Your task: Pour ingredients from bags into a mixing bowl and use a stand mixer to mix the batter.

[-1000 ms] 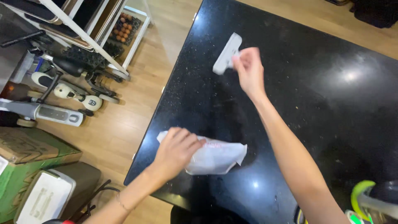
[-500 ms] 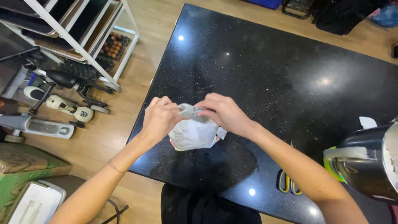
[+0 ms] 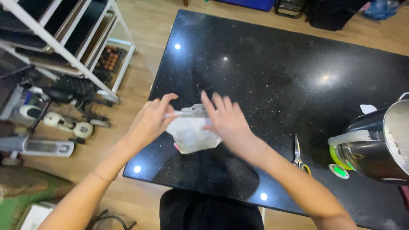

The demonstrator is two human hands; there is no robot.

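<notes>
A white paper bag stands on the black speckled countertop near its front left corner. A pale clip sits across the bag's folded top. My left hand pinches the left end of the bag's top. My right hand rests against the bag's right side with its fingers spread and raised, holding nothing.
Scissors with yellow handles lie to the right of the bag. A steel mixing bowl with white powder stands at the right edge, beside a small green-lit device. White shelving and floor equipment are at the left.
The clip, held up over the counter in my right hand a second ago, now sits on the bag's top. My right hand's fingers have lifted off it.
</notes>
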